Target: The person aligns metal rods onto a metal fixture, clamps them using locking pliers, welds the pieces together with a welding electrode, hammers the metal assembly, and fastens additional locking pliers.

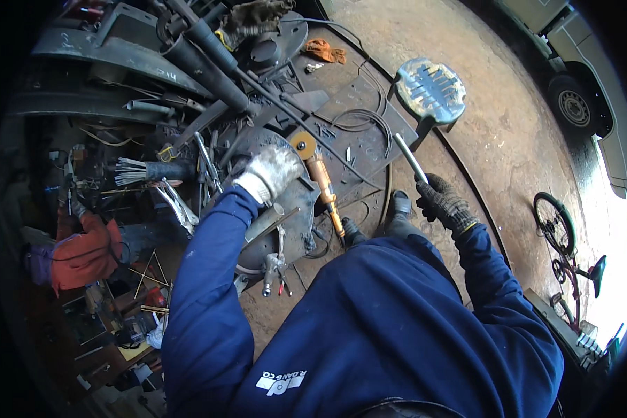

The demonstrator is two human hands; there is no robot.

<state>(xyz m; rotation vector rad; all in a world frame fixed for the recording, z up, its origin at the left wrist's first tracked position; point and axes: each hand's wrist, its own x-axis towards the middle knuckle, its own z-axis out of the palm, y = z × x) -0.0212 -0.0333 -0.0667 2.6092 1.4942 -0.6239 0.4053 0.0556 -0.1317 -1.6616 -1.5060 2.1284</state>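
My left hand (275, 173), in a whitish work glove, is curled over the dark steel workpiece on the bench; its fingers are mostly hidden, and what they grip cannot be made out. Close beside it, an orange angle grinder (323, 184) with a yellow disc (302, 145) lies on the metal table (359, 150). My right hand (447, 204), in a dark knitted glove, is closed around a short grey metal rod (409, 157). The rod points up and left over the table's right edge. Below my left hand, a pipe piece (263, 224) sticks out near a brass-and-steel fitting (273, 270).
Thick dark pipes (205, 73) and steel beams crowd the far left. A bundle of thin rods (146, 171) and locking pliers (176, 203) sit left of my arm. Coiled cable (359, 120) lies on the table. A worn blue stool (432, 90) stands beyond. Another person (83, 254) works at left.
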